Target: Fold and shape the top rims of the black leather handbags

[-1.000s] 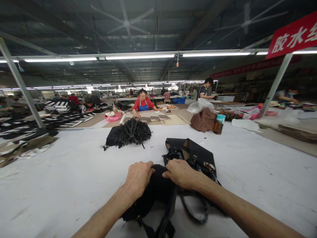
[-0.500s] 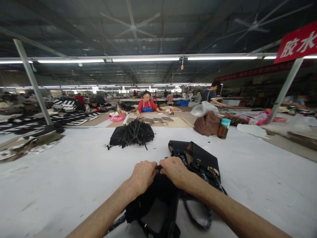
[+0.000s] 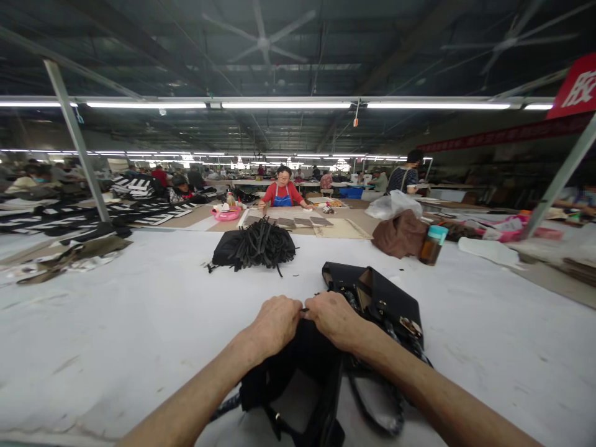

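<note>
My left hand (image 3: pixel 275 323) and my right hand (image 3: pixel 334 318) are both closed in a pinch on the top edge of a black handbag (image 3: pixel 298 372) that lies on the white table (image 3: pixel 116 323) right in front of me. Their knuckles almost touch. The bag's straps (image 3: pixel 372 403) trail toward me under my right forearm. Just behind my right hand stands a second black handbag (image 3: pixel 386 298) with a metal clasp.
A pile of black straps (image 3: pixel 258 245) lies farther back on the table. A brown bag (image 3: pixel 400 233) and a teal-capped jar (image 3: pixel 432 244) stand at the back right. A person in red (image 3: pixel 282 191) works at the far table. Steel posts rise left and right.
My hands have drawn closer together on the bag's top edge. The view has shifted a little to the left and down.
</note>
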Tool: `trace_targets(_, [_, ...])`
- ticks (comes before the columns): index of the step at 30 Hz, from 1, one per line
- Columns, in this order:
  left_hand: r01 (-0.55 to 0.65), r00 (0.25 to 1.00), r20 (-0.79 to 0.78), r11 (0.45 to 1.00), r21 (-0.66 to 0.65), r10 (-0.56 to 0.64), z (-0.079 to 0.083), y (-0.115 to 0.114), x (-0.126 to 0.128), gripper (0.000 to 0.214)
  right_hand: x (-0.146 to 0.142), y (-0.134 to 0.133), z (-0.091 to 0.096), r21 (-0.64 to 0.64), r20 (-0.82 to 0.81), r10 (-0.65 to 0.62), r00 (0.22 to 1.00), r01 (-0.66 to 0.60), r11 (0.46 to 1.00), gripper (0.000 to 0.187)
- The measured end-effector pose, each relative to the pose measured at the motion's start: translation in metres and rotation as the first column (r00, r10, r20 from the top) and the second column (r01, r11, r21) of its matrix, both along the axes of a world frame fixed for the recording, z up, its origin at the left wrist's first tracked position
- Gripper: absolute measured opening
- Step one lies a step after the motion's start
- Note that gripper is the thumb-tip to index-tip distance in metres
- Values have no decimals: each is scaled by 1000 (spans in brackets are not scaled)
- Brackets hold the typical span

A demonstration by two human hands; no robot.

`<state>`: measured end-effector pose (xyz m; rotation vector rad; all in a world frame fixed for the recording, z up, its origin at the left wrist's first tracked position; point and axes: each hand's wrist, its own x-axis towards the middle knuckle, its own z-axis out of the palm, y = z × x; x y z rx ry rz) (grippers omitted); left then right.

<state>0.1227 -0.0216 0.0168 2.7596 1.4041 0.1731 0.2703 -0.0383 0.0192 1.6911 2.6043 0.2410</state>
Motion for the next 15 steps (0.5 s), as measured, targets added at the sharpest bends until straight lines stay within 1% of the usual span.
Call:
trace_targets(2, [-3,999,37,999,-52,5,5,1,-5,31,-1,1,0,-6,2,-7,1000,7,1000,24])
trace_targets(3, [4,996,88,996,-92,5,8,1,-10,30,-1,1,1,-8,4,-9,1000,9,1000,25])
trace_targets(5, [37,970,244,977,-210,16,13,-1,-24,28,-2,0,1,-9,6,-15,1000,15,1000,27])
trace_targets(7, [83,920,387,936,-341,59,15,-5,-42,31,-3,0,2,-15,1,-20,1000,20,1000,29])
trace_targets(9, [102,876,462,885,-454,137,14,-13,-61,35,-4,-1,2,-23,-12,-9,1000,8,1000,27])
trace_targets(10, [100,856,487,867,-489,175,12,-17,-69,37,-4,0,2,-21,-24,11,1000,-11,1000,24])
trace_targets(12, [100,817,532,854,-511,222,7,-28,-80,38,-5,1,2,3,-53,71,996,-71,998,20])
trace_targets(15, [125,796,569,865,-486,205,-1,-41,-84,36,-7,6,1,44,-74,150,986,-147,988,19])
